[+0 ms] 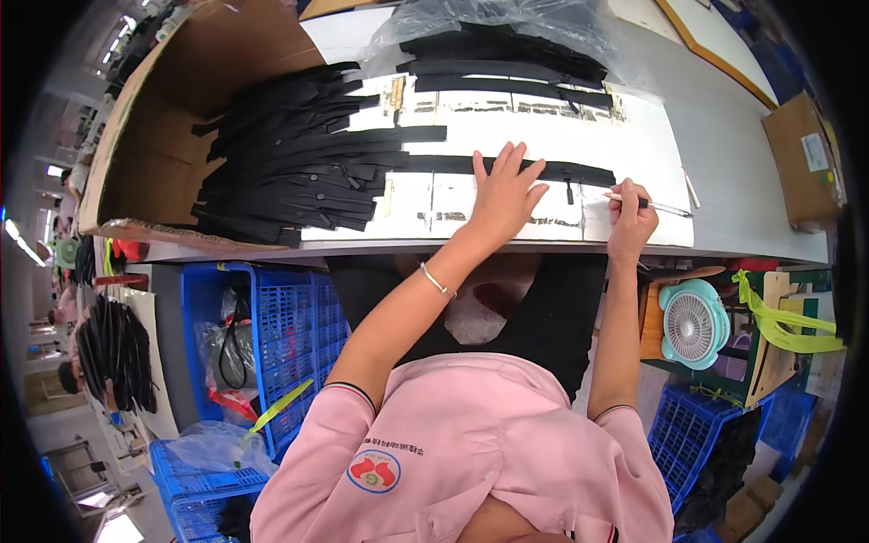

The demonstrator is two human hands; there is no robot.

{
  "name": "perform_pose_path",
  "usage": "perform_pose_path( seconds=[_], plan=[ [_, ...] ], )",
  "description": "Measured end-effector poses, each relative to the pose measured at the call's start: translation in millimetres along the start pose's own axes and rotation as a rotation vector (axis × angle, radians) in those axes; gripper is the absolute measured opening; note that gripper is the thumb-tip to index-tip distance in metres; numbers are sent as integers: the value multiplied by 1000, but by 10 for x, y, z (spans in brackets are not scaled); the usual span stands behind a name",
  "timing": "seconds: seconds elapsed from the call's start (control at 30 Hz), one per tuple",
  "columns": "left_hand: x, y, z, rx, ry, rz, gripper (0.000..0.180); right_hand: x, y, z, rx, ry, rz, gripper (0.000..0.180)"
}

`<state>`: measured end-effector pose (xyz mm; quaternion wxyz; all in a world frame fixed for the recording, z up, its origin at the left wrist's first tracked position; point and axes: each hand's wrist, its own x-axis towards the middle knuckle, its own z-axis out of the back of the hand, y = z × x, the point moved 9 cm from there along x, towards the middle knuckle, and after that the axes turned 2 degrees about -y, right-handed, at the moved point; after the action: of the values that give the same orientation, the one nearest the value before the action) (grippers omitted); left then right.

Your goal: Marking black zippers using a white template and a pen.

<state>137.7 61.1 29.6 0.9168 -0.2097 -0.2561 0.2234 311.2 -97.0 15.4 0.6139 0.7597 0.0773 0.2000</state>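
Observation:
A black zipper lies stretched from left to right across a white marked board, its small pull hanging toward me. My left hand rests on it with fingers spread, pressing near its middle. At the zipper's right end, my right hand is closed around a pen. The pen's tip touches or nearly touches the zipper end; I cannot tell which. To the left, a thick pile of black zippers spills onto the board from an open cardboard box.
More black zippers lie at the board's far side, beside clear plastic wrap. A thin stick sits by the board's right edge. Farther right stands a closed carton. Below the table are blue crates and a turquoise fan.

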Motion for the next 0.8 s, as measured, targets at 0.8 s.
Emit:
perform_pose_path(
  seconds=[0.8],
  plan=[
    [111, 80, 355, -278, 246, -92, 27, -209, 322, -128, -228, 0, 120, 30]
  ],
)
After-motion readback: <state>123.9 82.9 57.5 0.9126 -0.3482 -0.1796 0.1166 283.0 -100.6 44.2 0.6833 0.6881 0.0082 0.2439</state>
